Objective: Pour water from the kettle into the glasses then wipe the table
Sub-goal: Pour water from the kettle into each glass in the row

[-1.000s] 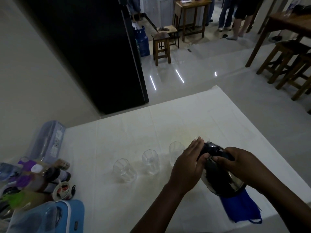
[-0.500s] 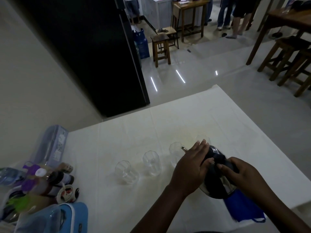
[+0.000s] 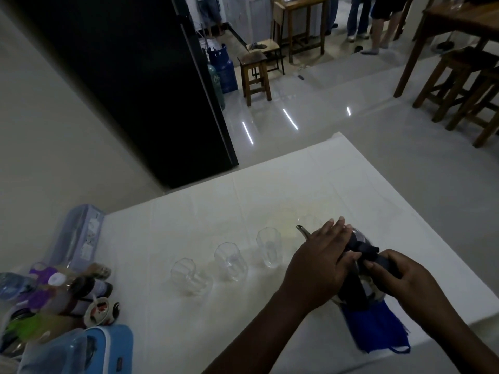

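Observation:
A dark steel kettle point(image 3: 359, 282) is tilted with its spout point(image 3: 302, 229) toward a clear glass point(image 3: 307, 222) at the right end of a row. My right hand point(image 3: 397, 282) grips the kettle's black handle. My left hand point(image 3: 318, 265) lies flat on the kettle's lid and side. Three more clear glasses stand in the row to the left: one point(image 3: 268, 248), another point(image 3: 230, 261) and a third point(image 3: 189, 276). A blue cloth point(image 3: 378, 333) lies on the white table point(image 3: 189, 222) under the kettle. No stream of water is visible.
Bottles and small jars point(image 3: 62, 290) crowd the table's left edge, with a light blue case point(image 3: 108, 349) in front and a pale box point(image 3: 78, 233) behind. A black fridge point(image 3: 135, 76) stands beyond the table. Wooden stools point(image 3: 255, 74) and people's legs are farther back.
The kettle has shifted slightly toward the rightmost glass and its spout now shows past my left hand. Both hands stay on the kettle.

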Tool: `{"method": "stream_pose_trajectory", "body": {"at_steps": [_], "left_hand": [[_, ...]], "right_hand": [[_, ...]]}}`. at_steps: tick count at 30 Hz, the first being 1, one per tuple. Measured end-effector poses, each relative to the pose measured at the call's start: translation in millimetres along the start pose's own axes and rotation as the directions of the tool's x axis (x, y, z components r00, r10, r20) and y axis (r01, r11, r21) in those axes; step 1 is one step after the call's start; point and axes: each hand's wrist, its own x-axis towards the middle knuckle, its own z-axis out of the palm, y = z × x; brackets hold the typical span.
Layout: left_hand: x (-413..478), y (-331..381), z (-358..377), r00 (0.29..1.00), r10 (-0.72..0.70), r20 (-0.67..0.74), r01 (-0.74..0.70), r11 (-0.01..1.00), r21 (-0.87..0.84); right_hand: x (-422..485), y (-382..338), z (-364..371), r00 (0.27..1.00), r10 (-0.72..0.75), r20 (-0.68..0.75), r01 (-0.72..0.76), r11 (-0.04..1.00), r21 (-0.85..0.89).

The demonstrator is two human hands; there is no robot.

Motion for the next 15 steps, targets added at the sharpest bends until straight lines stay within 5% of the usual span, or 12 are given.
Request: {"method": "stream_pose_trajectory", "body": {"at_steps": [15], "left_hand": [[43.1, 17.0, 39.2, 0.983, -0.183, 0.024, 0.185, 0.978, -0.094]], "right_hand": [[46.2, 15.2, -51.9, 0.997, -0.065, 0.037, 0.071, 0.976, -0.206]]}}
